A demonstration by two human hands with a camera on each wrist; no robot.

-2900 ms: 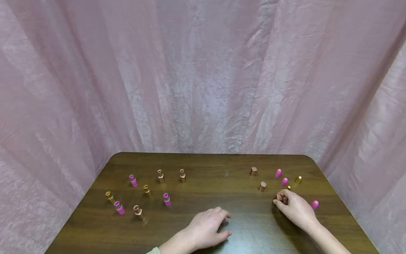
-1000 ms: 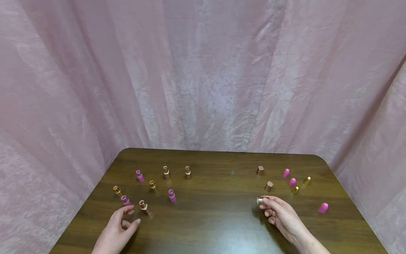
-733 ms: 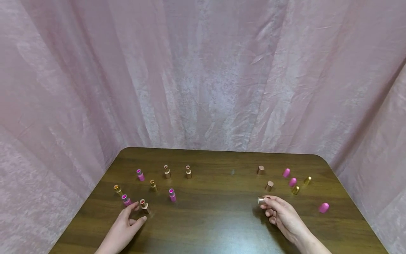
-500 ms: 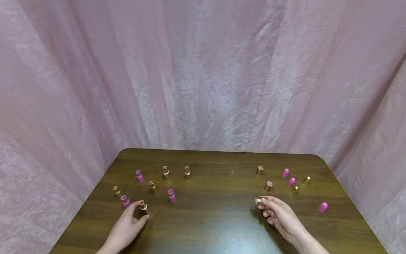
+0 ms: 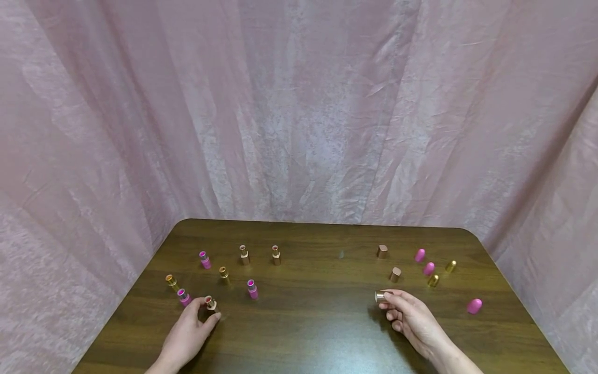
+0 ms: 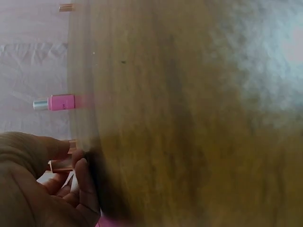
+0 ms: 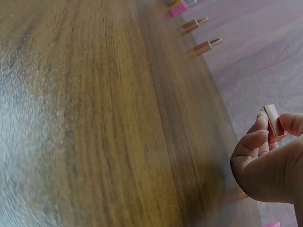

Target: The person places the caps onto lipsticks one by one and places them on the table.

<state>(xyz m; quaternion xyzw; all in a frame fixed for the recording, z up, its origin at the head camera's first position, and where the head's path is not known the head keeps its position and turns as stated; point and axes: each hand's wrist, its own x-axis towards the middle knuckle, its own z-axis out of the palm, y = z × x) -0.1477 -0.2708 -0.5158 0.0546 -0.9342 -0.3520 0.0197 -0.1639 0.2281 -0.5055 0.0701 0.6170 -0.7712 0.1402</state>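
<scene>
My left hand (image 5: 187, 335) has thumb and forefinger on either side of an uncapped rose-gold lipstick (image 5: 211, 303), which stands upright at the front left of the table. In the left wrist view the fingers curl round this rose-gold tube (image 6: 60, 165). On the right, my right hand (image 5: 413, 317) pinches a rose-gold lipstick cap (image 5: 380, 296) just above the table, its end pointing left. The right wrist view shows the cap (image 7: 273, 122) between thumb and fingertips. Close beside the left fingers stands a pink lipstick (image 5: 184, 297).
Other uncapped lipsticks stand on the left: a gold one (image 5: 224, 275), a pink one (image 5: 253, 289), a rose-gold one (image 5: 276, 255) and several more. Loose caps sit on the right: rose-gold (image 5: 395, 275), pink (image 5: 474, 306), gold (image 5: 433, 281). A pink curtain (image 5: 299, 114) hangs behind the table.
The right hand has lifted the rose-gold cap and brought it left. My left hand has moved from the middle to the left and closed its fingers on the rose-gold lipstick.
</scene>
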